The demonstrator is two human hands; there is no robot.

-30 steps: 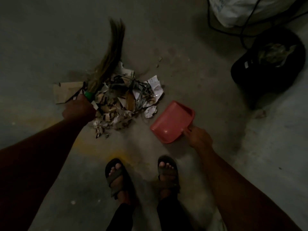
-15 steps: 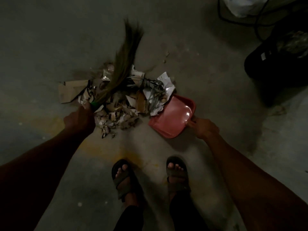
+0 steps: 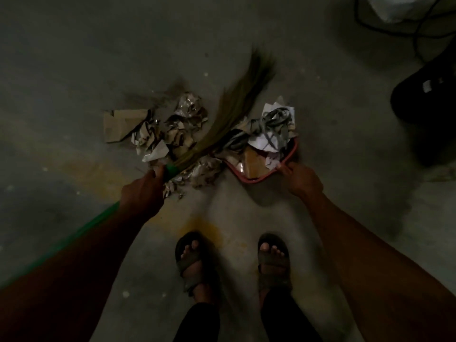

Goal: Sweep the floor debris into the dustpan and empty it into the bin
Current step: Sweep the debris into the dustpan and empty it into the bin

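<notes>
My left hand [image 3: 144,191] grips the green handle of a grass broom [image 3: 237,104], whose bristles lie slanted across the debris pile [image 3: 172,134] of torn paper and cardboard on the concrete floor. My right hand [image 3: 299,180] holds the handle of the red dustpan [image 3: 254,179], which rests on the floor at the pile's right side. Paper scraps, cardboard and dark cord fill the pan and hide most of it. The black bin [image 3: 424,95] stands at the right edge, partly cut off.
My two sandalled feet [image 3: 232,262] stand just behind the pile. A flat cardboard piece [image 3: 121,125] lies at the pile's left end. Black cables [image 3: 394,33] and a white bag [image 3: 399,8] sit on the floor at the top right.
The broom swept rightward across the pile, pushing paper and cord into the dustpan. The dustpan, bare a second ago, now holds debris and has slid against the pile.
</notes>
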